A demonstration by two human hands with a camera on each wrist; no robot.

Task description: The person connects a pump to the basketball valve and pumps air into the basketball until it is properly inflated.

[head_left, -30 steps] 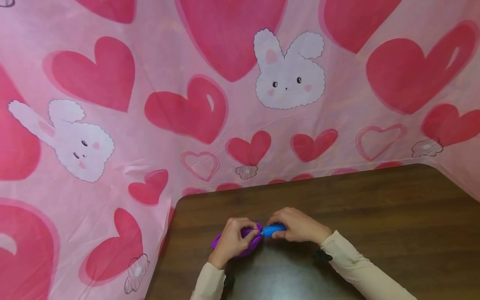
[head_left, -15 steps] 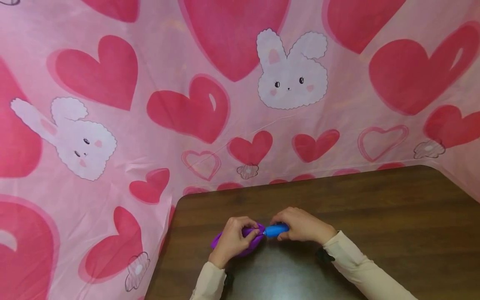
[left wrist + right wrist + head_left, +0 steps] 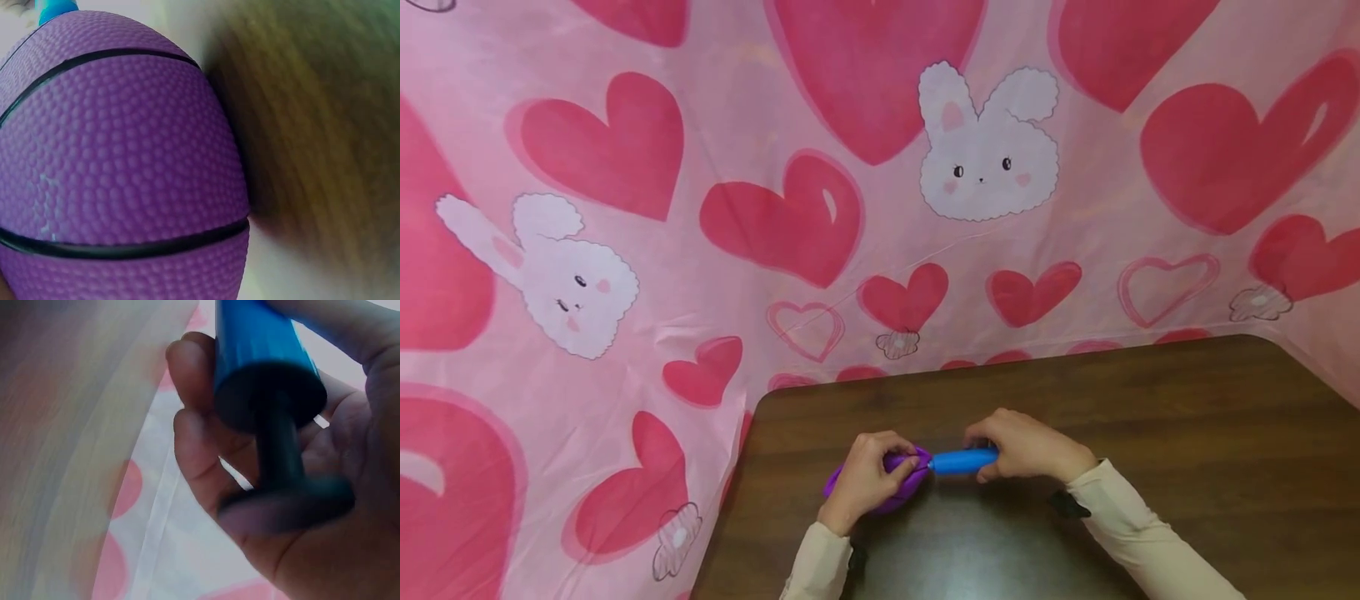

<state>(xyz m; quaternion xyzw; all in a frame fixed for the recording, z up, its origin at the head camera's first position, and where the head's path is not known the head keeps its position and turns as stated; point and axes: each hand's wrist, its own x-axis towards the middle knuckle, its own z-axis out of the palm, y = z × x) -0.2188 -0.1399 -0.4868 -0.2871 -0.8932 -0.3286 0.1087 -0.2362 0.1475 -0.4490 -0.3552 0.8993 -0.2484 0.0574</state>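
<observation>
A purple ball [image 3: 898,500] with black lines and a pebbled skin [image 3: 125,150] lies on the table, its upper side looking sunken. My left hand [image 3: 867,482] holds it, thumb and fingertips pinching near its right end. To the right is a blue hand pump [image 3: 951,462], lying about level, its narrow tip meeting the ball. My right hand [image 3: 1033,446] grips the rear of the pump's barrel between thumb and fingers. In the right wrist view, the black plunger handle [image 3: 287,506] sticks out of the barrel toward the palm. How deep the tip sits is hidden.
The dark wooden table [image 3: 1150,417] has rounded far corners. A pink cloth [image 3: 715,108] printed with hearts and rabbit faces hangs behind it and along the left side. A dark band [image 3: 1070,504] sits at the right wrist.
My right hand has shifted a little to the right, and more of the blue pump's barrel shows. The left hand and ball stay nearly in place. The head view has drifted slightly.
</observation>
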